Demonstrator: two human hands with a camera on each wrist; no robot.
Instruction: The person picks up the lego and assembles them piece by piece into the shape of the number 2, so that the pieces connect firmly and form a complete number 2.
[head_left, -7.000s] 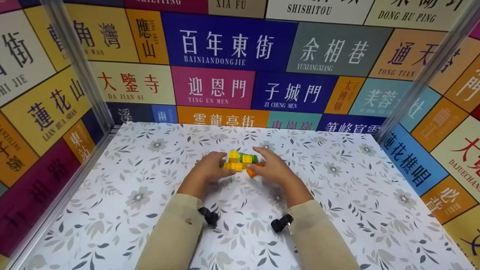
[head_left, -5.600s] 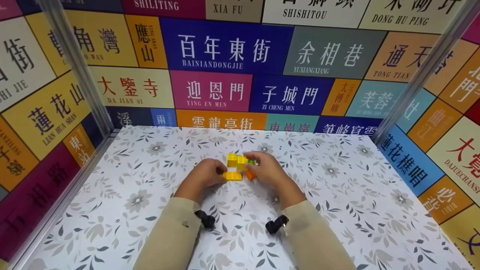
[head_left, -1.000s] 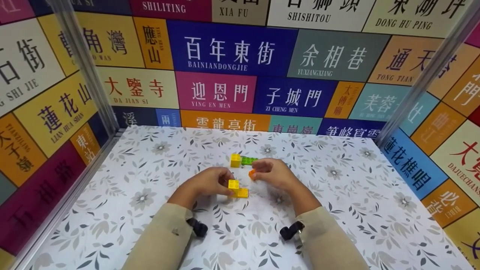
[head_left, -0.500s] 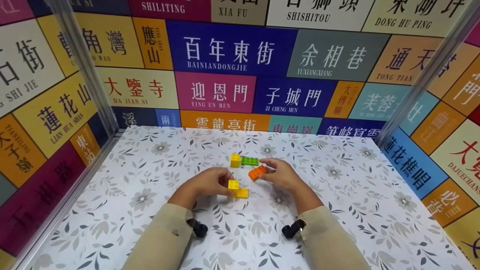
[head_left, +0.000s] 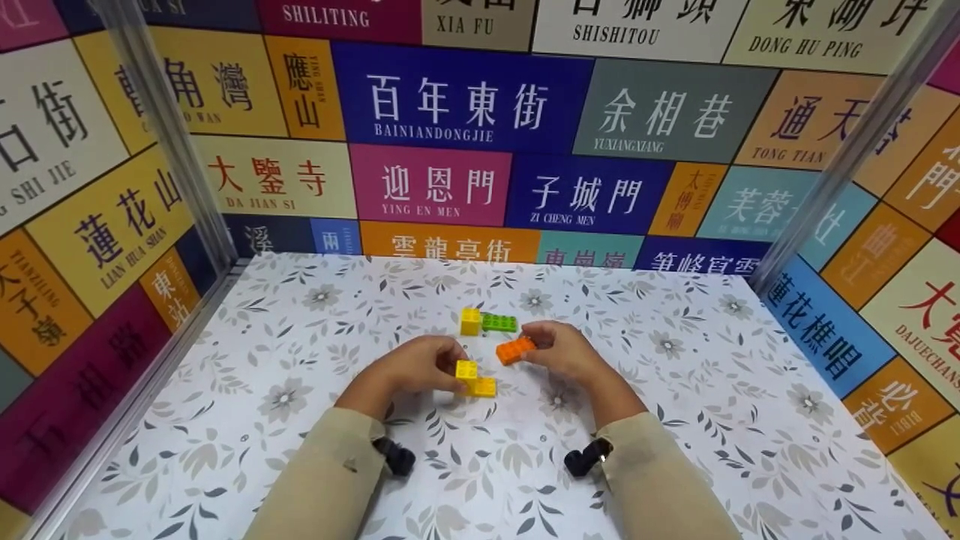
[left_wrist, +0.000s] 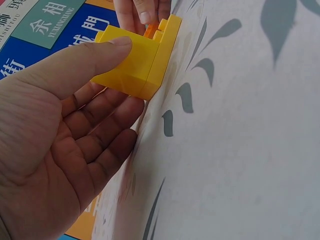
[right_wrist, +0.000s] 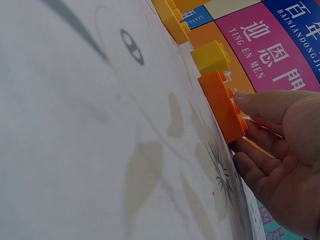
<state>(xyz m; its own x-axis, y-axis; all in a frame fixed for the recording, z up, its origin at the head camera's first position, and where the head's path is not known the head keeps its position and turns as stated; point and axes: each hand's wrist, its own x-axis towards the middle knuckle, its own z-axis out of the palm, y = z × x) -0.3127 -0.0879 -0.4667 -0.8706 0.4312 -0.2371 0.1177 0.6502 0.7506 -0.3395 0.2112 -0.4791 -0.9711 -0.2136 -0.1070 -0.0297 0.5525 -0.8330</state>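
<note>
Yellow pair, head view: the left hand [head_left: 424,366] gripped a square yellow plastic brick [head_left: 466,370] stacked on a low, longer yellow plastic brick [head_left: 484,387], near the worktop's middle.
Orange brick, head view: the right hand [head_left: 566,351] pinched the right end of a studded, oblong orange plastic brick [head_left: 513,350], just behind the pair, toward the back edge.
Step, head view: judged from this moment, the left hand steadied the pair while the right took hold of the orange brick; the next move seemed to call for a secure pinch and a level brick.
Back bricks, head view: a cubic yellow plastic brick [head_left: 471,322] and a flat green plastic brick [head_left: 499,322] lay side by side, neither in hand.
Leaf-printed worktop, head view: the white worktop [head_left: 637,315] met a sign-printed wall [head_left: 431,180] at its back edge; its left and right edges lay well apart from every brick, leaving wide room sideways, but little between the orange brick and the green one.
Left wrist view: the thumb pressed the upper yellow brick, the other fingers curled behind and below.
Right wrist view: the thumb touched the orange studs, fingers curled at the far side; the brick seemed to rest on the worktop.
</note>
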